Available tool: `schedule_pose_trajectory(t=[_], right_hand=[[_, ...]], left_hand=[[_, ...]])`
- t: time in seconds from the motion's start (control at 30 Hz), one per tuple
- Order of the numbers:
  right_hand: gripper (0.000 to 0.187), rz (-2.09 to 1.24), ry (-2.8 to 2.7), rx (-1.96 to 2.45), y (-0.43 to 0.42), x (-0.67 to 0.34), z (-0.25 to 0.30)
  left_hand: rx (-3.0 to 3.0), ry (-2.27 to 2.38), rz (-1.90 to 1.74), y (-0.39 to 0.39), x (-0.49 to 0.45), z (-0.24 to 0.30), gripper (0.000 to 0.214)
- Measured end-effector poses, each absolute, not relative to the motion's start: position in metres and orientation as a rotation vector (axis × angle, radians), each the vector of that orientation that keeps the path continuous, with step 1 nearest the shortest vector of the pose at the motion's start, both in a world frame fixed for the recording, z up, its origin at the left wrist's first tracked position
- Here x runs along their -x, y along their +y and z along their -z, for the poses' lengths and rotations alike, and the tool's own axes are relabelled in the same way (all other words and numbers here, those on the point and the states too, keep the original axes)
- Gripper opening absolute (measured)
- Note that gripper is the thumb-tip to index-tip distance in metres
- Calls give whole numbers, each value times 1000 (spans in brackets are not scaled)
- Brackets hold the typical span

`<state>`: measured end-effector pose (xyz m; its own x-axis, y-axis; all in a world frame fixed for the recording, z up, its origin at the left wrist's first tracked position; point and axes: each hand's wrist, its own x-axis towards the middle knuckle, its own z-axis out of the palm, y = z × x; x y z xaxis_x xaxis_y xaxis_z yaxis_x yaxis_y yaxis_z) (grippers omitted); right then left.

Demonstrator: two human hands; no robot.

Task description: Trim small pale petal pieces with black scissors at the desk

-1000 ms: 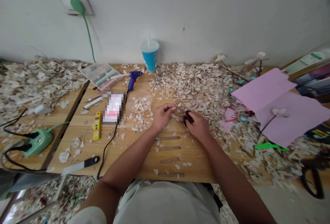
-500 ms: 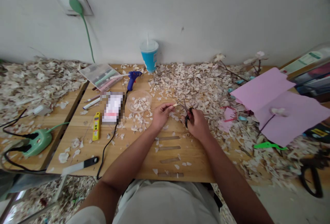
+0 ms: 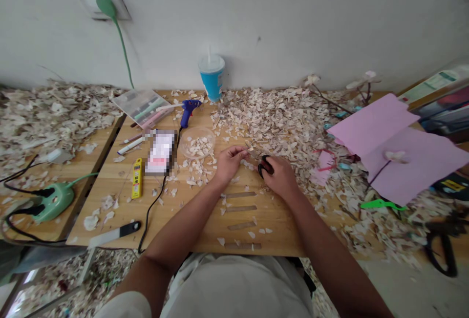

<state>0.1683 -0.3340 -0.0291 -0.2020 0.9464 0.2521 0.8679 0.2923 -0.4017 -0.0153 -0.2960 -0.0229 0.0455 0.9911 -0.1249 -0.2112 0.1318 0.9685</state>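
Observation:
My right hand (image 3: 281, 175) is closed around the black handles of a pair of scissors (image 3: 265, 165), whose blades point left toward my other hand. Thumb and fingertips of my left hand (image 3: 230, 162) pinch a small pale flake (image 3: 250, 149), close to the blade tips. Whether the blades touch the flake is hard to see. Left of that hand sits a clear plastic bowl (image 3: 186, 149) with pale chips in it. Several thin brownish strips (image 3: 241, 209) lie on the wooden table (image 3: 205, 220) between my forearms.
Pale flakes (image 3: 271, 113) heap along the wall. A blue glue gun (image 3: 188, 112), a blue cup (image 3: 212, 81), a phone (image 3: 160, 153), a yellow box (image 3: 137, 179) and a black-handled scraper-like tool (image 3: 115, 234) are to the left. Pink paper (image 3: 414, 161) lies right, beside a power strip's opposite side.
The scissors have closed: their blades stood apart before and now lie nearly together. My right hand's fingers have drawn in around the handles. My left hand has stayed almost still.

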Motion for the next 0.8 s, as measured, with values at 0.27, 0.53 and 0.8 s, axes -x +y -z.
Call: schedule_pose_trajectory(t=[0.27, 0.53, 0.8], right_hand=[[18, -263, -2070, 1643, -336, -170, 34], [15, -277, -2034, 1637, -333, -171, 37], [16, -204, -2124, 1630, -334, -167, 30]], left_hand=[[-935, 1095, -1174, -298, 12, 28, 25], [-711, 998, -1261, -295, 13, 32, 29], [-717, 934, -1211, -294, 14, 37, 35]])
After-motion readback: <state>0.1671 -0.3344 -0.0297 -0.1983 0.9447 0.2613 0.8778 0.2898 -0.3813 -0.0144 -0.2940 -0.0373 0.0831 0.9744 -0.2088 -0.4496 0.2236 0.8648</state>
